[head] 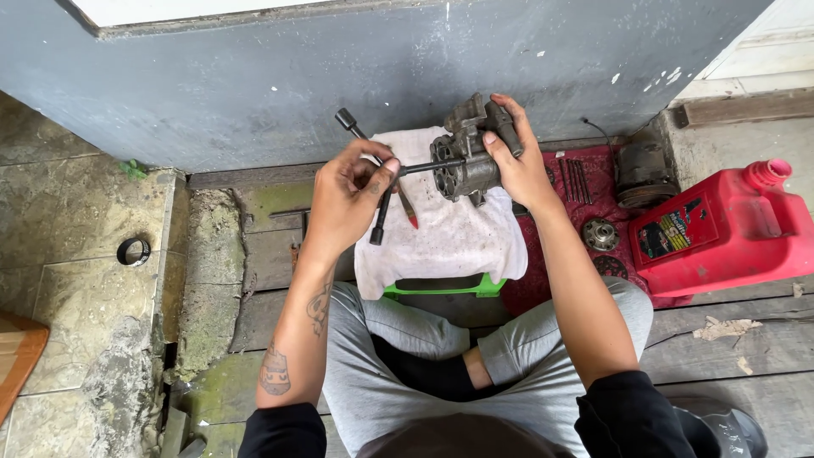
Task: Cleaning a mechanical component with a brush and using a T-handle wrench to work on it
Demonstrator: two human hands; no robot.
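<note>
**Wrench Applied to Compressor Body, Viewed From Above**

Where the crossed legs in grey trousers fill the lower frame, the seated position on the wooden floorboards is established. Just beyond the knees, a green plastic stool is seen, draped with a soiled white cloth.

The left hand is closed around the junction of a black T-handle socket wrench, fingers curled over the crossbar and thumb pressed against the shaft. The wrench shaft is run horizontally to the right, and its tip is seated in the face of a grey metal compressor body. A red-tipped screwdriver is laid on the cloth just under the wrench.

The compressor body is held above the far edge of the cloth. It is gripped from the right by the right hand, with fingers wrapped over its top and thumb set against its side.

To the right, a red mat is spread on the floor; a round metal plate and a row of long bolts are laid on it. A red plastic jug is stood beside the mat. A black ring is left on the tiled floor at the left. A grey wall closes the far side.
</note>
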